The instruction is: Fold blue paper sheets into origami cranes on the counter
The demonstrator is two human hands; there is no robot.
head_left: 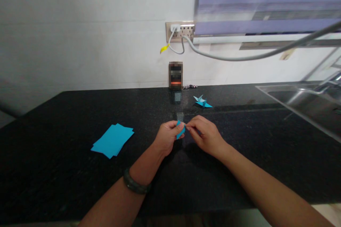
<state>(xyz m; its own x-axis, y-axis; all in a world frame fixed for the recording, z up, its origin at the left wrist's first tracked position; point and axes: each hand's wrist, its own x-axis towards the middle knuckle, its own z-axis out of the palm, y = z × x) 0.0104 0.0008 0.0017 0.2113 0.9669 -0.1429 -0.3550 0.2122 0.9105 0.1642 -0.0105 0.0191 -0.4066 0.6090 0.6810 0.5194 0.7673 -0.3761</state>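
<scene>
Both hands meet above the middle of the black counter [53, 181]. My left hand [167, 137] is closed around a small folded piece of blue paper [180, 131], most of it hidden in the fingers. My right hand [205, 134] pinches the same paper at its upper edge with thumb and forefinger. A dark bracelet sits on my left wrist. A finished blue paper crane [202, 101] rests on the counter behind the hands.
A stack of blue paper sheets [112, 140] lies at the left. A small dark box [176, 75] stands against the white wall under a socket [180, 30] with cables. A steel sink [306, 103] is at the right.
</scene>
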